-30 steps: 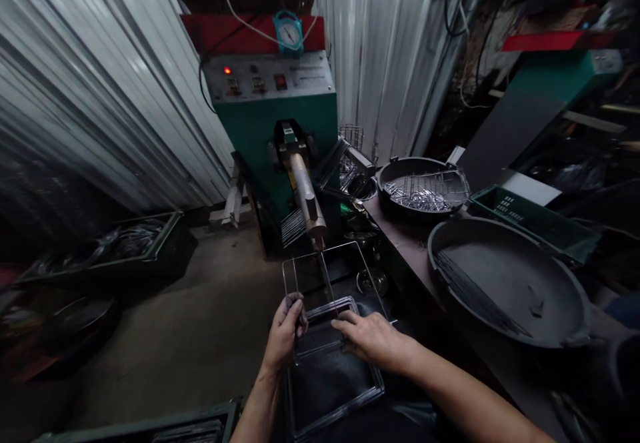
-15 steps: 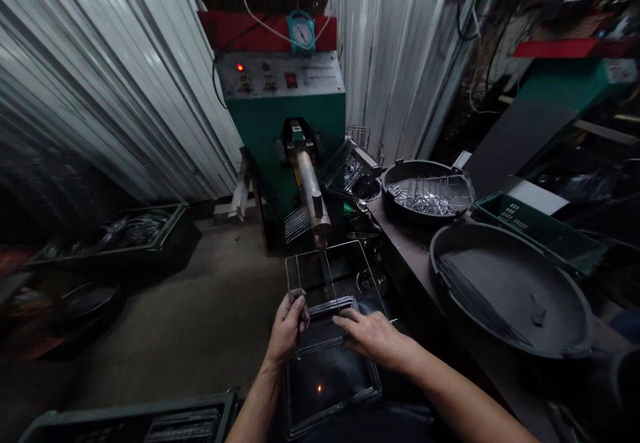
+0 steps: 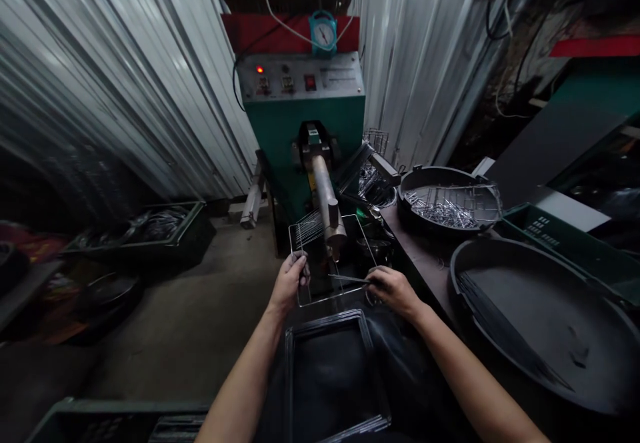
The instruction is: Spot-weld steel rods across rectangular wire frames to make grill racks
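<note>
My left hand (image 3: 291,281) is closed around the left side of a rectangular wire frame (image 3: 320,301). The frame is held up at the tip of a metal welding arm (image 3: 326,196) that juts from a green machine (image 3: 270,123). At the frame's near right corner, my right hand (image 3: 395,291) pinches a few thin wire rods (image 3: 347,278), which point left across the frame. Whether its fingers also grip the frame I cannot tell. Below both hands lies a stack of similar wire frames (image 3: 289,376) on a dark surface.
On the right bench stand a round pan (image 3: 500,251) with long dark rods and a smaller pan (image 3: 415,221) of short wire pieces. Green crates (image 3: 200,219) sit on the floor at left and at the near left (image 3: 55,416). A dial gauge (image 3: 323,32) hangs on the machine.
Both hands have moved forward with the wire frame, away from the stack. The thin rods now show plainly in my right hand. An orange spark above the stack is gone.
</note>
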`<state>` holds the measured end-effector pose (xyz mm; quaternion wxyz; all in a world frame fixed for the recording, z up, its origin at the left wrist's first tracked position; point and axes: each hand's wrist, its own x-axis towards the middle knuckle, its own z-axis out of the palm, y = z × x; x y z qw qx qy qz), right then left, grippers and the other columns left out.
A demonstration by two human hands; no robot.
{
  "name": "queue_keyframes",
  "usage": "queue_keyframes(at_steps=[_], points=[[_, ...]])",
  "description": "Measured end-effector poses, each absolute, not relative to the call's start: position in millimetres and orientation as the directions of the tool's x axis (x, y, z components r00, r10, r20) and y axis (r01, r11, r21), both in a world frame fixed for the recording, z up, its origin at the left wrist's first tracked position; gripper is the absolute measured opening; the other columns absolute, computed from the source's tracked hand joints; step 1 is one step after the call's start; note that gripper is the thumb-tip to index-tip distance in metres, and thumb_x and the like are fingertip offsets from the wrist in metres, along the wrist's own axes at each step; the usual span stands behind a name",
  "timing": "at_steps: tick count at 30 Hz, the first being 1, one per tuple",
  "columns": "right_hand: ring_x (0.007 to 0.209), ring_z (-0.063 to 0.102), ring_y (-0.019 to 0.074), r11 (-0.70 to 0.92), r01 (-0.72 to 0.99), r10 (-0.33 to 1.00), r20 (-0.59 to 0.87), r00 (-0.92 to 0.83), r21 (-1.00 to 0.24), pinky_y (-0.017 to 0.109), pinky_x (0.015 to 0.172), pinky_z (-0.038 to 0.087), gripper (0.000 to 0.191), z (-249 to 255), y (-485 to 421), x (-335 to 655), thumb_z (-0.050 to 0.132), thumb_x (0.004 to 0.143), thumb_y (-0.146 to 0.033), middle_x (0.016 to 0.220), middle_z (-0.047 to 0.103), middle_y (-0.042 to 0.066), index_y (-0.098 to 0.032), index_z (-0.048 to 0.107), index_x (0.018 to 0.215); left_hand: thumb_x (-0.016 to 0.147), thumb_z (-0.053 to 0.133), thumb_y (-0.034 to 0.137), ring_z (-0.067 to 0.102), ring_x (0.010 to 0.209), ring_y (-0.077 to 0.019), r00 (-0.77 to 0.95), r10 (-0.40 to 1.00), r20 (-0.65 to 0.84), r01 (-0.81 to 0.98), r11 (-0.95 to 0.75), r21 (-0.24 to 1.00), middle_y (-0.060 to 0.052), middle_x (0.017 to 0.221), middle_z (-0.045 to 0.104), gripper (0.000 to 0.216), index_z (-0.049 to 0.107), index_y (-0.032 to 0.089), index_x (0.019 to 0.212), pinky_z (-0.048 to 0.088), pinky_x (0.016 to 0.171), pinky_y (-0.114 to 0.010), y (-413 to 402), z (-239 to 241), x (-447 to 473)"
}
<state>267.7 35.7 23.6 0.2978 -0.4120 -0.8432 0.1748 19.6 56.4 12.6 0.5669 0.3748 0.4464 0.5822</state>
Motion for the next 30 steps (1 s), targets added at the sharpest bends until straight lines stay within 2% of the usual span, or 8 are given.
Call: queue_keyframes(at_steps=[8, 19, 26, 30], points=[[0.081, 0.054, 0.0139, 0.618, 0.638, 0.777, 0.486, -0.402, -0.46, 0.024, 0.07, 0.042, 0.014, 23.9, 75.3, 254.1, 0.049, 0.083, -0.031, 0.085, 0.058, 0.004, -0.019, 0.058, 0.082, 0.064, 0.061, 0.032, 0.033, 0.03, -0.0022, -0.112, 0.99, -0.084, -0.38, 0.035, 0.924, 0.009, 0.045, 0.045, 0.028, 0.047, 0.017, 0.081, 0.025, 0.032, -0.014, 98.1, 12.8, 12.2], [0.077, 0.053, 0.0129, 0.592, 0.717, 0.79, 0.443, -0.424, -0.369, 0.021, 0.066, 0.039, 0.014, 25.8, 93.7, 250.4, 0.051, 0.081, -0.032, 0.082, 0.058, 0.003, -0.019, 0.057, 0.081, 0.061, 0.062, 0.032, 0.031, 0.029, -0.0018, -0.127, 0.984, -0.126, -0.415, 0.063, 0.908, 0.009, 0.044, 0.044, 0.028, 0.045, 0.017, 0.078, 0.022, 0.03, -0.014, 109.0, 12.3, 10.0], [0.077, 0.052, 0.0135, 0.592, 0.73, 0.792, 0.417, -0.447, -0.342, 0.022, 0.065, 0.039, 0.006, 32.9, 98.3, 248.3, 0.056, 0.078, -0.023, 0.083, 0.058, 0.003, -0.019, 0.057, 0.082, 0.061, 0.062, 0.031, 0.031, 0.028, -0.0017, -0.158, 0.973, -0.168, -0.41, 0.09, 0.908, 0.009, 0.043, 0.044, 0.028, 0.046, 0.016, 0.078, 0.021, 0.03, -0.014, 109.6, 13.9, 9.4], [0.079, 0.053, 0.0147, 0.61, 0.683, 0.783, 0.436, -0.443, -0.401, 0.024, 0.068, 0.04, 0.004, 37.1, 99.8, 247.4, 0.058, 0.076, -0.023, 0.082, 0.058, 0.003, -0.02, 0.058, 0.078, 0.062, 0.061, 0.03, 0.03, 0.028, -0.0016, -0.146, 0.977, -0.154, -0.371, 0.09, 0.924, 0.009, 0.043, 0.043, 0.026, 0.045, 0.016, 0.077, 0.02, 0.03, -0.014, 110.6, 14.0, 9.4]])
